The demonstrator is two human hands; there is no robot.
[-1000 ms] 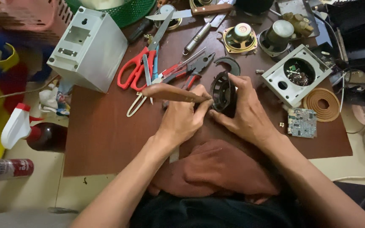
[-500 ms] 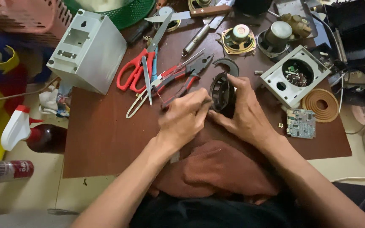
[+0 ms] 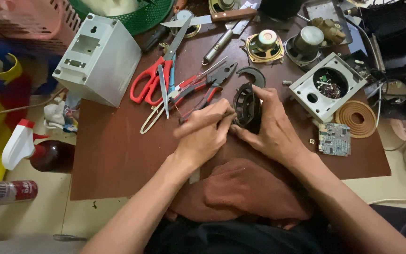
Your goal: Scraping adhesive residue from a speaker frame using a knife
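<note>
Here, a dark round speaker frame (image 3: 247,107), ribbed and open like a little basket, stands on edge near the middle of the brown board (image 3: 113,160). The right hand (image 3: 271,129) curls around its far side and steadies it, fingers bent. The left hand (image 3: 203,136) is closed tight on a thin tool (image 3: 198,114), perhaps a screwdriver, its tip against the frame's rim. Just behind lie red-handled pliers (image 3: 203,87) and red scissors (image 3: 153,82). Toward the board's left edge sits a white plastic housing (image 3: 97,59); toward the right edge, a grey square casing (image 3: 327,84), a small circuit board (image 3: 334,138) and a coil of copper wire (image 3: 355,118).
</note>
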